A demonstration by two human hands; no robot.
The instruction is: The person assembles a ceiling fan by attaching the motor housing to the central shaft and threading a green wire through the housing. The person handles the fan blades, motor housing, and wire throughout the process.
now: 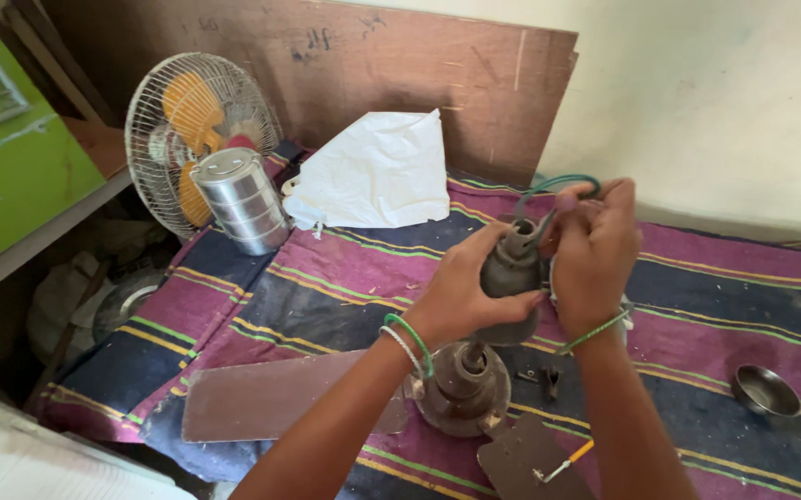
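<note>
My left hand grips a grey-brown bell-shaped fan cover held above a ceiling fan motor. My right hand pinches green and grey wires that come out of the top of the cover. The motor lies on a striped cloth, with brown fan blades spreading out to the left and toward the front. Green and white bangles sit on my left wrist, a green thread on my right.
A small metal bowl sits at the right. Dark screws lie beside the motor and a yellow-handled screwdriver rests on a blade. A steel tiffin carrier, table fan and white bag stand at the back.
</note>
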